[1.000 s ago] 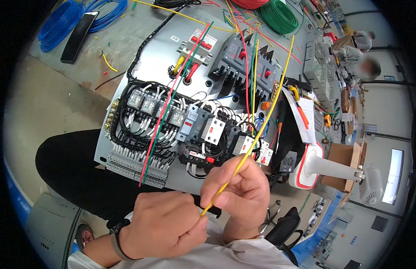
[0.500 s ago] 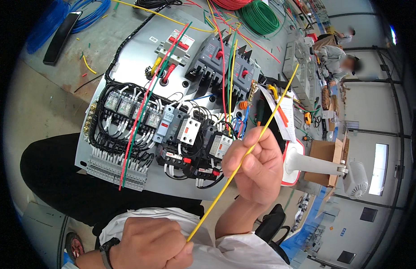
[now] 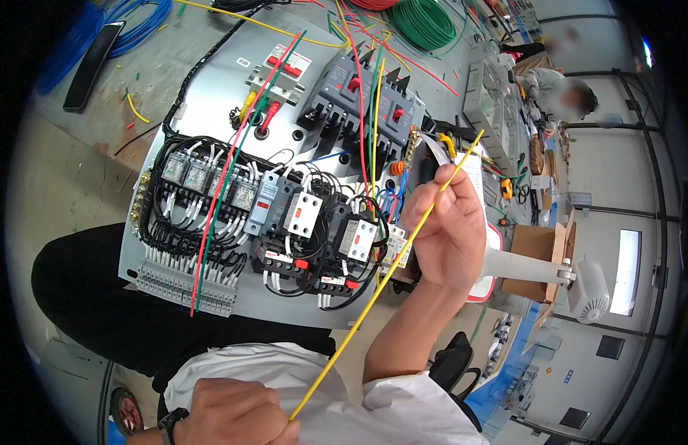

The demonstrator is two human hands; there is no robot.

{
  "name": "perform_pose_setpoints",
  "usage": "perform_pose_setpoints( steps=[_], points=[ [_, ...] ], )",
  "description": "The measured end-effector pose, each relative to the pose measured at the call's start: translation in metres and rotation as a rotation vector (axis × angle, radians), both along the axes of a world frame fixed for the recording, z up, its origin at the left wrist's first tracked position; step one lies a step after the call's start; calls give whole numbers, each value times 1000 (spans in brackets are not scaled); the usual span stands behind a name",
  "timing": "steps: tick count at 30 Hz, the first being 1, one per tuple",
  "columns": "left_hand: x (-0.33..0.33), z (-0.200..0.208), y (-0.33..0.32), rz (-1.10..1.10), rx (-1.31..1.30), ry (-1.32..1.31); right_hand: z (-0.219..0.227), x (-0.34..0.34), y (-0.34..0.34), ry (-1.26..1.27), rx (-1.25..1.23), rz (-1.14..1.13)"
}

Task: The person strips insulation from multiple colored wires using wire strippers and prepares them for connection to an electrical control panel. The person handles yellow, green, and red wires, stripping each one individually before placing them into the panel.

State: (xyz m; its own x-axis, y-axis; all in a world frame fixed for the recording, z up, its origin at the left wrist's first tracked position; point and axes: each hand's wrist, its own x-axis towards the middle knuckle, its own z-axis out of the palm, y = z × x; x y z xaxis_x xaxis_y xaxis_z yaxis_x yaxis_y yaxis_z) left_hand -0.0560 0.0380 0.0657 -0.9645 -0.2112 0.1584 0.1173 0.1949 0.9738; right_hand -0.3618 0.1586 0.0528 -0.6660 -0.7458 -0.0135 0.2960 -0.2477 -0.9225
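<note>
A straight length of yellow wire (image 3: 359,322) runs slantwise between my two hands. My left hand (image 3: 229,413), low in the view with a dark watch at its wrist, is closed around the wire's lower end. Higher up, my right hand (image 3: 449,233) pinches the wire near its top between thumb and fingers, its tip sticking out beyond. Left of that hand lies a metal panel (image 3: 284,152) with relays (image 3: 184,174), contactors (image 3: 303,215), grey circuit breakers (image 3: 344,96) and a terminal strip (image 3: 184,285). Loose red wire (image 3: 224,174) and green wire (image 3: 236,148) lie across the panel.
Coils of blue wire (image 3: 140,26) and green wire (image 3: 422,22) lie on the bench, with a black flat object (image 3: 95,67) at far left. Right of my hand are a white desk fan (image 3: 587,291) and a cardboard box (image 3: 533,248). Another person (image 3: 555,93) works farther off.
My right hand has moved up and right along the wire, nearer its top end. My left hand has shifted slightly down and left. The panel appears slightly farther left.
</note>
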Motion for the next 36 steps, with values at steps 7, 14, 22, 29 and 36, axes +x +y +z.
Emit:
perform_pose_setpoints(
  steps=[7, 14, 22, 29, 36],
  points=[
    [13, -5, 1, -35, 7, 1, -11, -42, 1, -41, -13, -139],
    [9, -9, -7, -17, -44, -9, -16, -29, -5, -8, 46, -187],
    [-1, -8, -11, -28, -52, -11, -6, 11, -8, -14, 50, -133],
    [-15, -6, -18, -35, -110, 11, 1, 53, -6, -16, 8, 23],
    [-16, -8, -16, -14, -50, -9, 11, 84, -7, -103, 26, 159]
  ],
)
